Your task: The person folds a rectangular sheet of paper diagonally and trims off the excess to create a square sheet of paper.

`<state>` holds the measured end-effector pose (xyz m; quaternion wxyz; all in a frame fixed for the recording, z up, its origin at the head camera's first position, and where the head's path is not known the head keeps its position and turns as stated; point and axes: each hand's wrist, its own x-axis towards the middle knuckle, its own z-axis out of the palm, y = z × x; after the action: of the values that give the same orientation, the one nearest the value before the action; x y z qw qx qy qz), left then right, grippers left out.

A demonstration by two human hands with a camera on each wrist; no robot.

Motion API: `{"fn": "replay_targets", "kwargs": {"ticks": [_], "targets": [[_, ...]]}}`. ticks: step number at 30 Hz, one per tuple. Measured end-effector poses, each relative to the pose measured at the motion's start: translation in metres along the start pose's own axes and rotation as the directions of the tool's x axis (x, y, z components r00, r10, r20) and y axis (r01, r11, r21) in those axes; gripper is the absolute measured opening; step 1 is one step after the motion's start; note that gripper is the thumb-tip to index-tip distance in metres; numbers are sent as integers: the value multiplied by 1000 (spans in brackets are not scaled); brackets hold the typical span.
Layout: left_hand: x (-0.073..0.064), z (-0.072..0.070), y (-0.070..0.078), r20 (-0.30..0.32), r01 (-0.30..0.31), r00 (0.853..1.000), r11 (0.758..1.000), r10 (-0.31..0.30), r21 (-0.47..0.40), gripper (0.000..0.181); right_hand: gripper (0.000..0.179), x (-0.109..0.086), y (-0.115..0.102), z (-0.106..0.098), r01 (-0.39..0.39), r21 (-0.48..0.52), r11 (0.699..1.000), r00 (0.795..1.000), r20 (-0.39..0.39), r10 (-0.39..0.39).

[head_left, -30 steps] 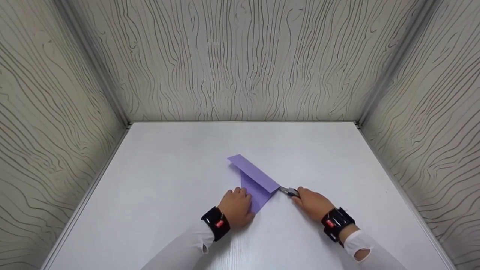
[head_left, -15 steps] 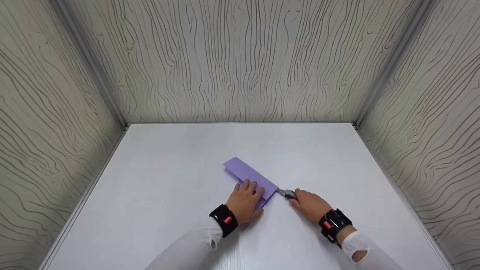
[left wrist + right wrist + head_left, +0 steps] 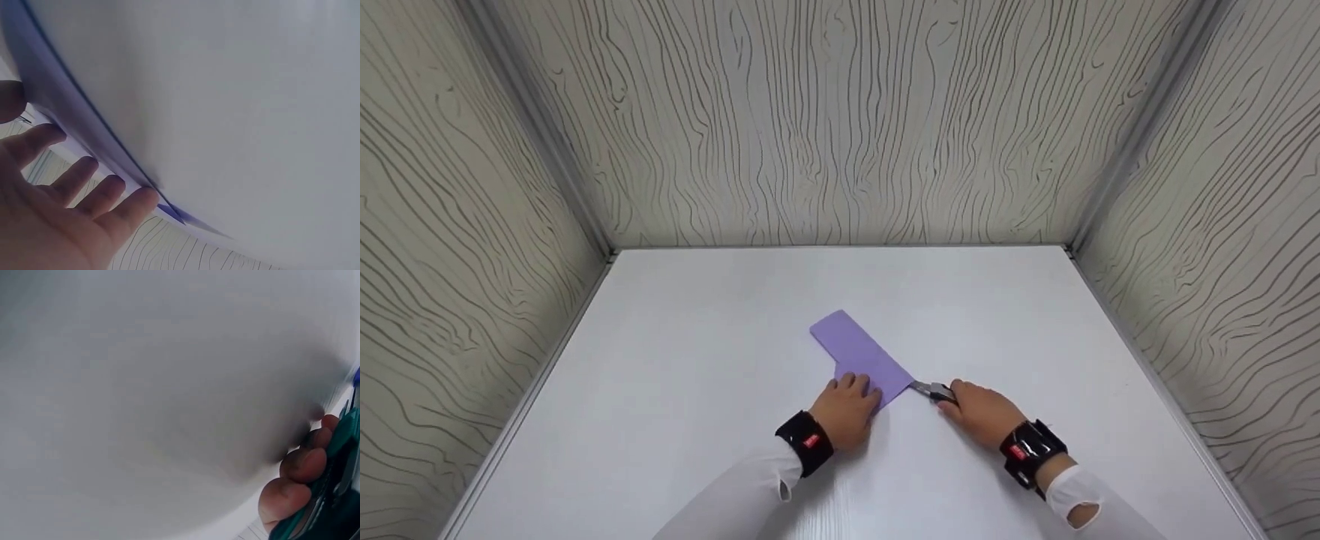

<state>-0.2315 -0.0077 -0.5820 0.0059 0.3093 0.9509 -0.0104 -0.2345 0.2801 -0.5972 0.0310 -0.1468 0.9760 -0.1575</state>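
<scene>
A purple sheet of paper (image 3: 855,352) lies folded over on the white table, slanting from upper left to lower right. My left hand (image 3: 846,411) rests on its near part, fingertips pressing it; in the left wrist view the fingers (image 3: 132,211) lie spread along the paper's edge (image 3: 84,121). My right hand (image 3: 984,411) grips a utility knife (image 3: 940,392), whose blade meets the paper's right corner. From the right wrist, the fingers (image 3: 304,464) curl round the knife's green-looking handle (image 3: 343,433). The blade's tip is hidden at the paper.
The white table (image 3: 697,337) is bounded by a patterned back wall (image 3: 840,127) and two patterned side walls, the left one (image 3: 450,300) and the right one (image 3: 1222,300). Black bands (image 3: 805,441) circle both wrists.
My left hand reached forward onto the paper's flap, then drew slightly back. The flap, raised before, now lies flatter and nearer to me. The knife has shifted slightly toward me with its blade at the corner.
</scene>
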Motion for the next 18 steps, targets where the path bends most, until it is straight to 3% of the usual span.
{"fn": "replay_targets", "kwargs": {"ticks": [12, 18], "targets": [[1, 1, -9, 21, -11, 1000, 1000, 11, -16, 53, 30, -5, -11, 7, 36, -72, 997, 999, -6, -37], [-1, -2, -11, 26, -12, 1000, 1000, 13, -23, 49, 31, -8, -16, -1, 36, -67, 997, 999, 7, -35]]}}
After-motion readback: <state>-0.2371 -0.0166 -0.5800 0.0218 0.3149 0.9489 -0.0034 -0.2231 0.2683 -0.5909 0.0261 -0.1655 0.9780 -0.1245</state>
